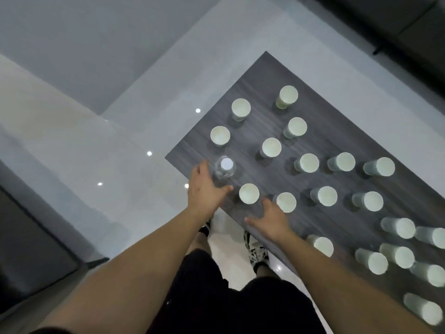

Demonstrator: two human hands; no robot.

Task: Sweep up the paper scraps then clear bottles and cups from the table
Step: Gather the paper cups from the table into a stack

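A clear plastic bottle with a white cap [225, 168] stands near the left corner of the dark wood-grain table [325, 138]. My left hand [204, 186] is spread open just beside the bottle, fingers on its left side and thumb stretched below it, not closed round it. My right hand [271, 216] hovers open over the table's near edge, fingers reaching toward a pale paper cup [286, 202]. Another cup [249, 193] stands between the two hands. Several more upright paper cups cover the table. No paper scraps are in view.
The table stands on a glossy pale floor [120, 153] with light reflections. A dark sofa [29, 249] lies at lower left and dark furniture [397, 25] at upper right. My legs and patterned shoes [258, 254] stand against the table's near edge.
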